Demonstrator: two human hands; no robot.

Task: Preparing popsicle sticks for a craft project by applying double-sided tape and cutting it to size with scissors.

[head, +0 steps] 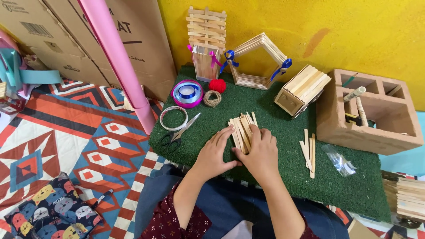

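brown cardboard boxes (146, 40) stacked top left, white label (37, 28).

left hand (212, 155) | right hand (261, 155) | both pressing stick bundle (242, 130) on green mat (283, 132); scissors (179, 132) nearby

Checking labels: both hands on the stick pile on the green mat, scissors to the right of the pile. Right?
Not quite. Both hands, left hand and right hand, do rest on the stick pile on the green mat, but the scissors lie to the left of the pile, beside a tape ring. The head view shows it.
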